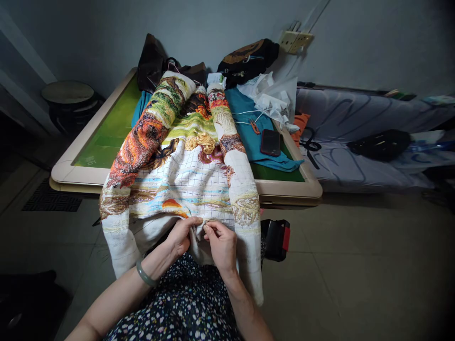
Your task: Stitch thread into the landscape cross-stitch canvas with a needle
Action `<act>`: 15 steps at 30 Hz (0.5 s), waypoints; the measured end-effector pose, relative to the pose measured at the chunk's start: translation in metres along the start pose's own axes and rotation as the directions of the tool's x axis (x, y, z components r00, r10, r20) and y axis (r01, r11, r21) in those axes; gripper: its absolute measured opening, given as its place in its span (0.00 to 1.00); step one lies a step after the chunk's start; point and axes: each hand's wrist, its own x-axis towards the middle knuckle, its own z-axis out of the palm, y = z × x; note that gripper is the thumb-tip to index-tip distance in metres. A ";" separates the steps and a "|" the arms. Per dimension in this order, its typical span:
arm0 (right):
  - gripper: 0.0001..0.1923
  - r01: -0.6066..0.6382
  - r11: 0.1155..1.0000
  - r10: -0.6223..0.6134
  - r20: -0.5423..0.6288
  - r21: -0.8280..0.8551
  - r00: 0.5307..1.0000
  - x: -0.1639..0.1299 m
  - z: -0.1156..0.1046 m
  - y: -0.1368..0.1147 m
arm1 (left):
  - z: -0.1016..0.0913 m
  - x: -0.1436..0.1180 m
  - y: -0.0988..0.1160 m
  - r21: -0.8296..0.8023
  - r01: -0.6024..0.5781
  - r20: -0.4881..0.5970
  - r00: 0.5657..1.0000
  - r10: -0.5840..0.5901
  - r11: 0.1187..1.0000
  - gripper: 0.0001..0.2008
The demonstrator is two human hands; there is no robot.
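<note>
- The left hand [182,235] and the right hand [220,241] meet at the near edge of the embroidery cloth [185,182], which hangs off the counter [106,132] into the lap; both pinch the fabric at the same spot, fingertips almost touching.
- A needle or thread between the fingers is too small to make out, so I cannot tell whether either hand holds one.
- To work this spot well, it seems best to keep the cloth taut between the two pinches and flat over the knee, so the printed grid stays readable and the stitches sit even.
- The left wrist wears a green bangle [145,274]; it should stay clear of loose thread.
- The stitched, rolled part of the cloth lies further up the counter; its weight could drag the edge away, so a firm hold helps.
- Beyond it lie a phone [270,142] on blue fabric [245,123], white bags [273,97] and a dark bag [247,59] by the wall.
</note>
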 end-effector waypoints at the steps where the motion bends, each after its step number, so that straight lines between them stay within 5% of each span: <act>1: 0.08 -0.019 1.000 0.019 -0.006 0.020 1.000 0.000 0.000 0.000 | 0.000 0.000 0.000 0.000 0.001 0.000 1.000 -0.001 1.000 0.06; 6: 0.07 -0.055 0.994 0.058 -0.035 0.096 0.998 0.005 -0.002 -0.008 | -0.002 -0.004 0.001 -0.009 -0.014 0.035 0.999 0.014 1.000 0.09; 12: 0.07 0.090 0.981 -0.069 0.128 -0.170 0.989 0.014 -0.010 -0.024 | -0.005 -0.009 0.004 -0.007 -0.015 0.101 0.995 0.016 1.000 0.11; 15: 0.07 0.068 0.995 -0.066 0.037 -0.075 0.997 0.017 -0.020 -0.035 | -0.004 -0.010 0.004 0.011 -0.028 0.120 0.992 0.026 1.000 0.13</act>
